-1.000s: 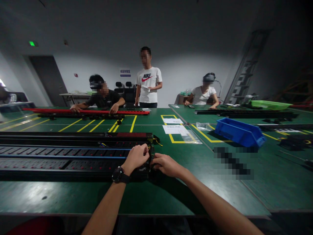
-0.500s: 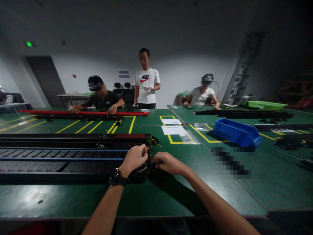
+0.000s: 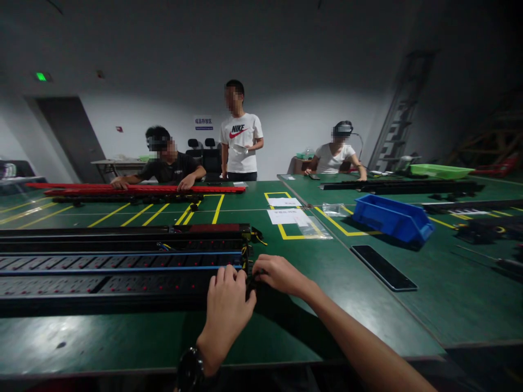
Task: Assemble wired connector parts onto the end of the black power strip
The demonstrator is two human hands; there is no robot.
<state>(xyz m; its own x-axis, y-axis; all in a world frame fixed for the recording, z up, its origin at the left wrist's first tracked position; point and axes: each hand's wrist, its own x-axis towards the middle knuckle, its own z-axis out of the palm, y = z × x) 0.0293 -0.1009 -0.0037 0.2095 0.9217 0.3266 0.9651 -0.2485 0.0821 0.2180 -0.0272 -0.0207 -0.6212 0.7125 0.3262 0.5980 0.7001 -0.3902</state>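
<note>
Strips [image 3: 122,306], long and black, lie side by side on the near left part of the green tabletop [image 3: 122,340], parallel to its near edge and running out of view at the left; their right ends sit at about the middle of that edge. Rows of red-dotted sockets [image 3: 141,283] line them, and thin blue edging [image 3: 122,270] runs between two rows. The left hand [image 3: 229,310], a watch [image 3: 190,369] at its wrist, lies over the right end of the nearest strip, fingers bent and close together, thumb set apart from them. The right hand [image 3: 281,275] meets that same end from the other side, thumb and forefinger drawn together; it is too dark to tell what either hand grips there. Black and yellow wires [image 3: 257,235] poke from the end of a farther strip. Toward the right edge, a phone [image 3: 384,268] lies flat, and beyond it sits a blue bin [image 3: 392,218]. Paper sheets [image 3: 286,216] lie mid-tabletop beside a clear bag [image 3: 321,231]. At the far edge, a person in black [image 3: 175,165] has both hands on a red bar [image 3: 143,188].
</note>
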